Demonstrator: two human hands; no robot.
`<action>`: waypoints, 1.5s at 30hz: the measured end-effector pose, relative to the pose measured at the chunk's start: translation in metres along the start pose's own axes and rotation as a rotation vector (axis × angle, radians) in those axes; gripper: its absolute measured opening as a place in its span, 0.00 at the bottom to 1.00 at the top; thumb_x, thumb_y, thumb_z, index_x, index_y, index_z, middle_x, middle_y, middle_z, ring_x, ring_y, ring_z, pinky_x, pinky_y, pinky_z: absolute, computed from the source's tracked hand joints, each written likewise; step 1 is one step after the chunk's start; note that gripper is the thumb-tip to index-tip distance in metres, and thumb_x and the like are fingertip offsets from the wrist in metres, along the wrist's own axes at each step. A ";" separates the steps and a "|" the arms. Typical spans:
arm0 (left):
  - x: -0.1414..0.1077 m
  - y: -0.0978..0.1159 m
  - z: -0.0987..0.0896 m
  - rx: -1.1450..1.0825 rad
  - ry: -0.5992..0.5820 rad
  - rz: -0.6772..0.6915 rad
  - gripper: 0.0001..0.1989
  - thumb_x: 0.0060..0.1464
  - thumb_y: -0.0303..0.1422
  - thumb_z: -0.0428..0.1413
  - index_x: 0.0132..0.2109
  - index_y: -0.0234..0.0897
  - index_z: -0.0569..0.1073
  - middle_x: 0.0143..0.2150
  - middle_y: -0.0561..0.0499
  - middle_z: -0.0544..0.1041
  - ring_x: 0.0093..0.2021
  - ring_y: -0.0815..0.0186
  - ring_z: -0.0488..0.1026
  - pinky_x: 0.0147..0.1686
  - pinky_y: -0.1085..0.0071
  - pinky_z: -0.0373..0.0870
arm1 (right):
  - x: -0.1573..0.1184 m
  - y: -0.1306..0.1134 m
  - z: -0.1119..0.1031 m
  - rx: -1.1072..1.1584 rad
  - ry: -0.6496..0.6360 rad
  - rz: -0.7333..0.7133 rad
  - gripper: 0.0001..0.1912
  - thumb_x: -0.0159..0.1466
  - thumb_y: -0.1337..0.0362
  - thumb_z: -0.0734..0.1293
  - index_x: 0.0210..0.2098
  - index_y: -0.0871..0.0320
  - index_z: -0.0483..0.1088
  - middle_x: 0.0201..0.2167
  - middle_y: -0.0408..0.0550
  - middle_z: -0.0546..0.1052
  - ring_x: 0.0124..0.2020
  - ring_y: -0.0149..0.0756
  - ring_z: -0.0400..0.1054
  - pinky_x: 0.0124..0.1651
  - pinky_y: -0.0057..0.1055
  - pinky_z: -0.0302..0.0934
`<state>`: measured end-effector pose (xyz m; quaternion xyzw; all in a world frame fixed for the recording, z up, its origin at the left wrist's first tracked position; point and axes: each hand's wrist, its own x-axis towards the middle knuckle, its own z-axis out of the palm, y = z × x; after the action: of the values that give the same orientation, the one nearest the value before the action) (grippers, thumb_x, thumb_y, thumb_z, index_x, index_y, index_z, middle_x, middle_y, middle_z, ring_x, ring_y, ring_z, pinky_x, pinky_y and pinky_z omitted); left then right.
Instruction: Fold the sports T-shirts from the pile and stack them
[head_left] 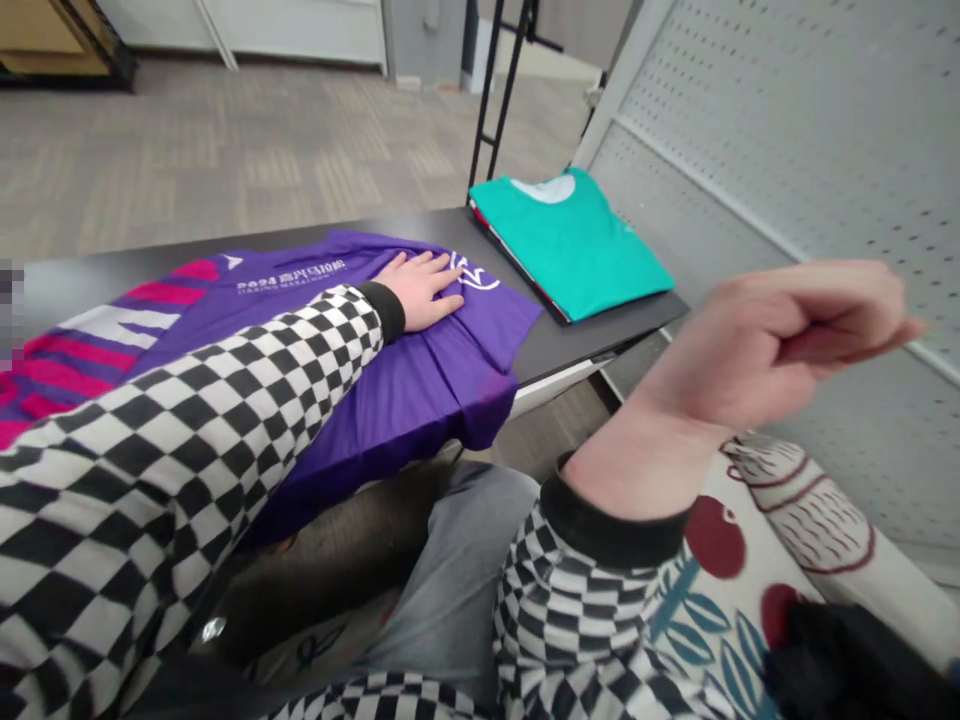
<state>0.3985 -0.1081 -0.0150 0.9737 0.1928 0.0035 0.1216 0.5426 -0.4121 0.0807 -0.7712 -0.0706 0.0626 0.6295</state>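
Observation:
My left hand (417, 290) lies flat on a purple T-shirt (409, 390), its fingers spread near a white printed logo. The shirt is spread over a dark table (570, 340), with part of it hanging over the near edge. It has pink and white stripes and white lettering. My right hand (780, 340) is raised in the air to the right of the table, blurred and curled closed, holding nothing. Beyond the purple shirt, a folded teal T-shirt (570, 240) rests on a stack of folded cloth at the table's far end. Both of my sleeves are black-and-white checked.
A perforated grey pegboard panel (787, 130) rises along the right side. A black metal rack (499, 100) stands behind the table, with carpet (225, 160) beyond. Below my right arm are a patterned cushion (757, 560) and my grey-trousered leg (450, 570).

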 end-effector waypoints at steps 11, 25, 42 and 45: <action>0.017 0.029 0.005 -0.010 0.095 -0.027 0.36 0.75 0.53 0.48 0.79 0.40 0.69 0.84 0.40 0.62 0.84 0.44 0.58 0.82 0.36 0.50 | 0.009 0.008 0.103 0.164 -0.302 -0.144 0.12 0.65 0.52 0.73 0.35 0.53 0.72 0.24 0.37 0.73 0.25 0.33 0.68 0.32 0.30 0.68; -0.151 -0.092 -0.030 0.129 0.132 -0.601 0.40 0.73 0.61 0.47 0.77 0.39 0.72 0.78 0.33 0.71 0.74 0.30 0.70 0.71 0.36 0.68 | 0.010 0.060 0.143 -0.636 -0.371 -0.308 0.16 0.69 0.61 0.65 0.46 0.54 0.87 0.45 0.54 0.88 0.51 0.49 0.81 0.61 0.39 0.70; -0.129 -0.138 -0.052 0.179 0.127 -0.395 0.34 0.70 0.43 0.53 0.76 0.30 0.72 0.79 0.34 0.70 0.79 0.45 0.66 0.80 0.49 0.60 | 0.007 0.053 0.155 -0.769 -0.390 -0.330 0.23 0.73 0.63 0.65 0.63 0.57 0.83 0.65 0.60 0.82 0.70 0.53 0.75 0.80 0.54 0.56; -0.080 -0.085 -0.040 -0.003 0.188 -0.078 0.31 0.72 0.41 0.48 0.73 0.33 0.75 0.75 0.39 0.76 0.76 0.56 0.71 0.79 0.62 0.61 | 0.008 0.054 0.156 -0.764 -0.334 -0.390 0.23 0.73 0.64 0.65 0.62 0.56 0.83 0.64 0.58 0.83 0.70 0.53 0.74 0.83 0.62 0.48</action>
<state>0.2903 -0.0530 0.0065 0.9607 0.2410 0.0903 0.1044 0.5234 -0.2710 -0.0035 -0.8997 -0.3329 0.0359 0.2801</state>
